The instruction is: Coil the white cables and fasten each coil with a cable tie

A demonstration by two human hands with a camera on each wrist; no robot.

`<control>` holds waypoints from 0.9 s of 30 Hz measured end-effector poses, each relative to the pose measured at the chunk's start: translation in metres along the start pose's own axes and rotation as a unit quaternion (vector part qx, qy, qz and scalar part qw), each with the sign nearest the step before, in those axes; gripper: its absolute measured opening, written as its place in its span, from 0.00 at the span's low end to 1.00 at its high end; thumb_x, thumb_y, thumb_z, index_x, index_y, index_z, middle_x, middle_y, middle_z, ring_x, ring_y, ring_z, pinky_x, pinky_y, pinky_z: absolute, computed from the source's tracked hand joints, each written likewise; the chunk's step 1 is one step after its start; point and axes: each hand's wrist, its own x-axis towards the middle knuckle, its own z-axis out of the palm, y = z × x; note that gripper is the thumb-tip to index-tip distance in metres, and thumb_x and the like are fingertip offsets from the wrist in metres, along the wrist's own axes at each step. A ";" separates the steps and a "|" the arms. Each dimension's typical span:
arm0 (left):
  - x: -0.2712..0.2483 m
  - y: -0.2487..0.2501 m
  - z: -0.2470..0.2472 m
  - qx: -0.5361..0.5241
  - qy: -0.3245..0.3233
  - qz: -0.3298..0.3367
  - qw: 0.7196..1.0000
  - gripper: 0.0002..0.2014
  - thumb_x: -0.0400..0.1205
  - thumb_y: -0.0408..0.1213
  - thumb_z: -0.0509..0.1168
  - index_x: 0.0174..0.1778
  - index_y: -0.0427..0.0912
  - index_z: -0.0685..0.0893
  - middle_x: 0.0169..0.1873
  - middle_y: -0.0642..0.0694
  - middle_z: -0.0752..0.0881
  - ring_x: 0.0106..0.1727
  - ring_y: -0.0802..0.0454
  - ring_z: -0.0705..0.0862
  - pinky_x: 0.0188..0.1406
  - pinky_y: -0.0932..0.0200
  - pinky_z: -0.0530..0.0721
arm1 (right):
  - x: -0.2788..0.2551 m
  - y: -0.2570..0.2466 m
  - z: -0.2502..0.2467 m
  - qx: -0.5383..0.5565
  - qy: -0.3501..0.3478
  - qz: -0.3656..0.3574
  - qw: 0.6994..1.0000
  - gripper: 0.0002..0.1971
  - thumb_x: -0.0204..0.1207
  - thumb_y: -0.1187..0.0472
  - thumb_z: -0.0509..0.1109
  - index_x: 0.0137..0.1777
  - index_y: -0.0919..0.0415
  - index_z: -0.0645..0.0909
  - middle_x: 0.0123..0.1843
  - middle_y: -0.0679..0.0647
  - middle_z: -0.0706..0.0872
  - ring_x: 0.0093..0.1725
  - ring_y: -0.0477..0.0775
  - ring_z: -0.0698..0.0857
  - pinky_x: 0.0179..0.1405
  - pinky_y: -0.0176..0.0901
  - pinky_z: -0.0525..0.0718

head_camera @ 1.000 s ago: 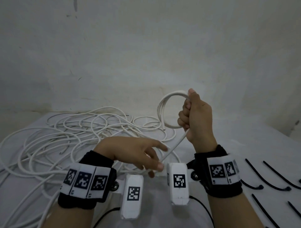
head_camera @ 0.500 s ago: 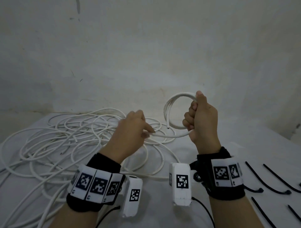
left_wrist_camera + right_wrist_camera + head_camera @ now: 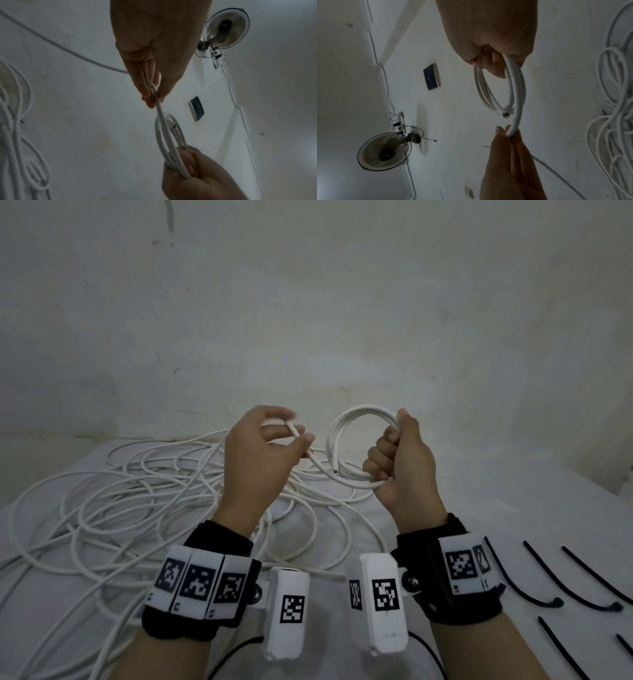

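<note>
Coiling white cable
Right hand (image 3: 400, 470) grips the small coil (image 3: 346, 446); left hand (image 3: 263, 453) pinches the loose cable (image 3: 301, 445) beside it.

We see loose white cable tangle (image 3: 144, 508) covering tabletop (image 3: 513, 508) left half up to far edge; no flat passage there. Black cable ties (image 3: 561, 583) line near right edge. Bare strip lies between them. We note wall (image 3: 308, 320) close behind far edge.

Two hands (image 3: 263, 453) (image 3: 400, 467), one small coil (image 3: 346, 453), five black ties (image 3: 537, 580) (partly cropped)
</note>
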 end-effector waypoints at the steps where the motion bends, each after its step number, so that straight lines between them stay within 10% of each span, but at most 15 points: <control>1: 0.000 0.001 0.001 -0.030 0.006 -0.011 0.999 0.20 0.74 0.25 0.74 0.54 0.42 0.72 0.43 0.41 0.90 0.34 0.46 0.91 0.36 0.58 0.88 | -0.001 0.001 0.001 0.004 -0.006 0.005 1.000 0.23 0.85 0.50 0.58 0.28 0.55 0.61 0.18 0.46 0.55 0.15 0.44 0.53 0.12 0.33 0.54; 18: 0.009 0.000 -0.009 0.053 -0.088 0.088 0.991 0.15 0.81 0.26 0.65 0.58 0.48 0.86 0.46 0.53 0.90 0.51 0.57 0.90 0.52 0.57 0.88 | -0.010 0.012 0.010 -0.087 -0.139 0.049 0.985 0.22 0.87 0.49 0.55 0.30 0.55 0.60 0.21 0.47 0.54 0.16 0.44 0.53 0.13 0.33 0.55; 21: 0.004 0.007 -0.008 0.053 -0.154 0.073 0.984 0.15 0.86 0.28 0.58 0.53 0.54 0.85 0.46 0.49 0.90 0.41 0.52 0.91 0.45 0.49 0.90 | -0.012 0.010 0.010 -0.111 -0.144 0.047 0.982 0.22 0.86 0.50 0.55 0.29 0.56 0.61 0.21 0.47 0.54 0.17 0.44 0.53 0.13 0.34 0.54; 27: 0.002 0.007 -0.003 0.112 -0.185 0.076 0.973 0.09 0.88 0.35 0.54 0.47 0.46 0.79 0.25 0.49 0.77 0.18 0.57 0.77 0.18 0.65 0.75 | -0.016 0.016 0.012 -0.151 -0.169 0.027 0.974 0.23 0.86 0.49 0.55 0.30 0.57 0.63 0.21 0.47 0.56 0.17 0.45 0.55 0.15 0.34 0.58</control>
